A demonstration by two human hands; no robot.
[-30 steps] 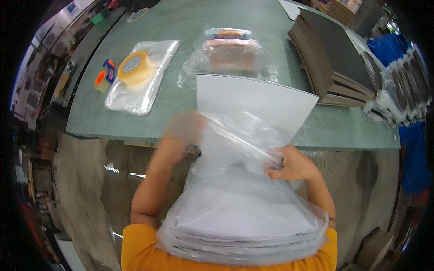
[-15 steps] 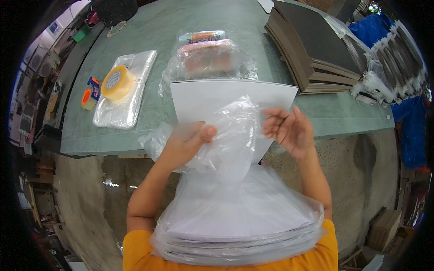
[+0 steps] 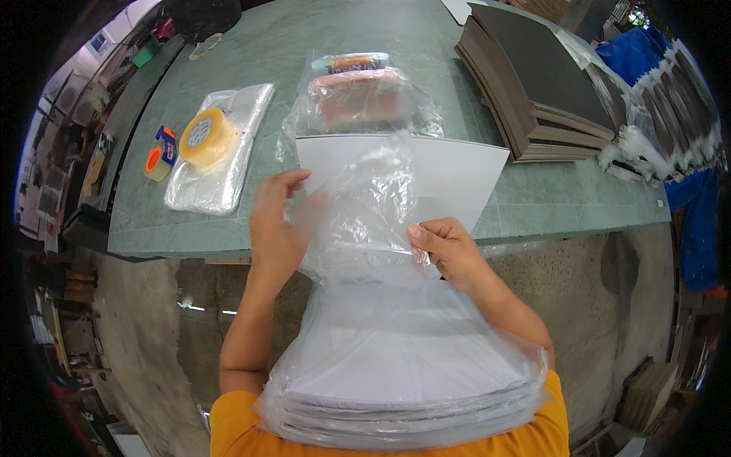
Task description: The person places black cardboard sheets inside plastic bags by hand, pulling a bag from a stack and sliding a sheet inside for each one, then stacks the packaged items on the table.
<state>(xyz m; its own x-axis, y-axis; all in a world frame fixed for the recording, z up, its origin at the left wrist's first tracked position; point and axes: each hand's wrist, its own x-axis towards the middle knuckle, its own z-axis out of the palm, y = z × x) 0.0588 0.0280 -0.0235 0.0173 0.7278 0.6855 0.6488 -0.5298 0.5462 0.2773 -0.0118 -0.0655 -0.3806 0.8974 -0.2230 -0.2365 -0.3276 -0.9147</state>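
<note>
My right hand pinches the edge of a clear plastic bag between thumb and fingers. On the bag's left side my left hand has its fingers apart, partly smeared by motion, and grips nothing I can see. Behind the bag a white board lies at the table's near edge, its lower part covered by the plastic. Close against my body rests a stack of white sheets in clear plastic, several layers thick.
A roll of clear tape lies on flat plastic bags, beside a small blue-and-orange tape dispenser. Farther back on the green table is a pinkish plastic-wrapped pack. Dark boards are stacked at right, near wrapped bundles.
My right hand has moved down and left and closed on the bag's edge. The left hand has released the plastic and moved up and left, its fingers spreading.
</note>
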